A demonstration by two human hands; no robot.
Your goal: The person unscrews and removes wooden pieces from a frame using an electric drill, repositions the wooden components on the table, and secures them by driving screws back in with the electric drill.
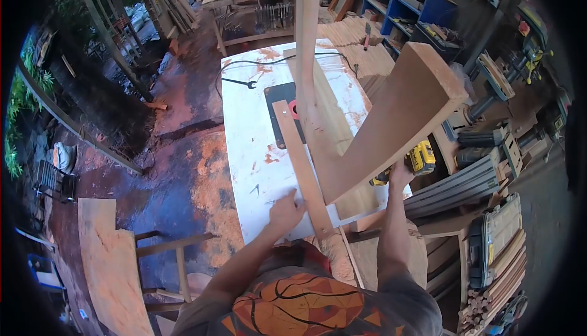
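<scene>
My left hand [287, 210] is at the near part of the white table [251, 171], beside a long narrow wooden strip [299, 158]; its fingers look bent, and whether they hold anything is unclear. The strip has a screw near its far end and lies partly over a dark plate [275, 116]. My right hand [400, 176] is closed on a yellow and black power drill [422, 157] at the right side. Between my hands a large angled wooden frame [391, 116] stands up from the table, hiding part of the drill.
A wrench [239, 83] and a dark cable [263, 62] lie on the far part of the table. Sawdust [214, 195] covers the floor at the left. Blue shelves [403, 6] stand at the back right, and a curved wooden panel [113, 269] is at the near left.
</scene>
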